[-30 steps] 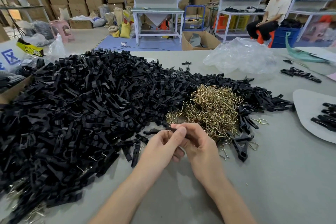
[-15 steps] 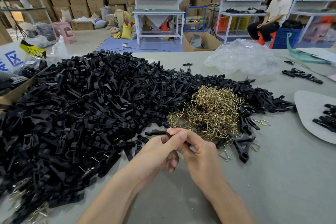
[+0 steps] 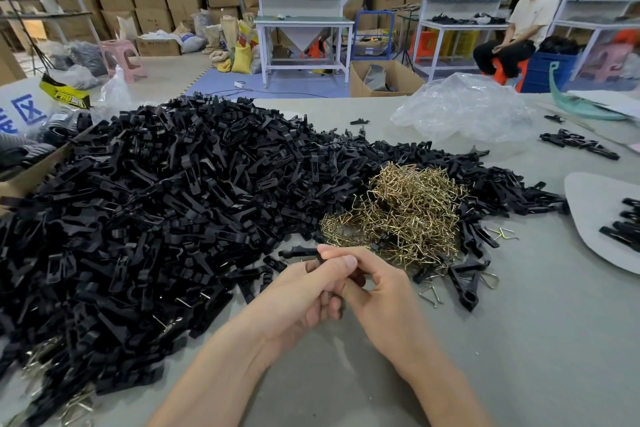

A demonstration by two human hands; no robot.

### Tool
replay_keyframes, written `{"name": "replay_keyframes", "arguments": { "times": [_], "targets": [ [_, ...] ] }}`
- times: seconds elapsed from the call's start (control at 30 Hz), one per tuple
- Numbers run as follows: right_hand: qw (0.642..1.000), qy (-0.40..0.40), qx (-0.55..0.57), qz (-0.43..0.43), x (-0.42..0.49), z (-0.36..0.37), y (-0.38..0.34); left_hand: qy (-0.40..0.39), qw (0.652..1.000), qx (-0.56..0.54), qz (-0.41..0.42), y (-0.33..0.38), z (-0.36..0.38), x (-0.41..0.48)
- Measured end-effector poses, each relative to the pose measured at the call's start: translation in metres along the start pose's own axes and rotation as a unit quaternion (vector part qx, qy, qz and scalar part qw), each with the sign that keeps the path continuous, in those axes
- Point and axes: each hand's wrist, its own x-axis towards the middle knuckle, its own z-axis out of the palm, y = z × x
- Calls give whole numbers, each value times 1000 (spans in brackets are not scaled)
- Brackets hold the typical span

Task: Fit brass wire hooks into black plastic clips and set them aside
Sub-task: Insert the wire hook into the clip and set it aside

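Observation:
A big heap of black plastic clips (image 3: 166, 204) covers the left half of the grey table. Right of it lies a tangle of brass wire hooks (image 3: 401, 215). My left hand (image 3: 304, 295) and my right hand (image 3: 377, 298) meet in front of the brass pile, fingers curled together round one black clip (image 3: 298, 251), whose end sticks out to the left. Most of that clip is hidden by my fingers, and I cannot see whether a hook sits in it.
A pale oval board (image 3: 595, 218) with a few black clips lies at the right edge. A crumpled clear plastic bag (image 3: 464, 107) sits at the back right. Loose clips and hooks (image 3: 467, 288) lie right of my hands. A person sits beyond the table at the far right.
My hands have drawn a little closer to me and closed tighter together on the clip. The piles have not moved.

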Motion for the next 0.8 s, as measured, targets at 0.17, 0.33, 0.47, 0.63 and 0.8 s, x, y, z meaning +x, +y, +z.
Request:
{"name": "replay_keyframes", "arguments": {
  "times": [0.17,0.33,0.47,0.63,0.8],
  "targets": [
    [999,-10,43,12,0,-1,-4,-5,1000,5,1,4,2,-3],
    [997,-16,66,26,0,-1,-8,-7,1000,15,2,4,3,-3],
    [996,-21,69,52,-1,-1,-4,32,999,-19,-3,3,8,-1],
    [995,-28,53,74,1,-1,-1,34,999,-34,-11,2,8,0],
    [995,4,68,69,3,-2,0,32,999,-25,17,-3,6,4]
  ]
}}
